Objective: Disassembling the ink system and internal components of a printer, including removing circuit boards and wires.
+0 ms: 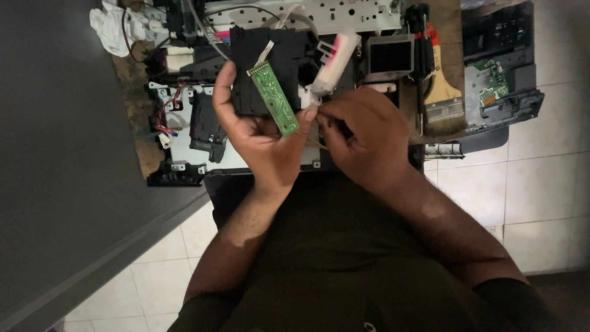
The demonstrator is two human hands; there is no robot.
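My left hand holds a black plastic carriage block with a narrow green circuit board lying across my palm. A thin white ribbon cable runs off the board's top end. My right hand meets the left at the board's lower end, fingers pinched on a small white part beside it. A white cartridge piece stained pink sticks up just above both hands.
A taken-apart printer chassis with red and white wires lies on a wooden board. A paintbrush and screwdrivers lie at the right, next to a dark printer panel with a green board. White cloth sits top left. Tiled floor below.
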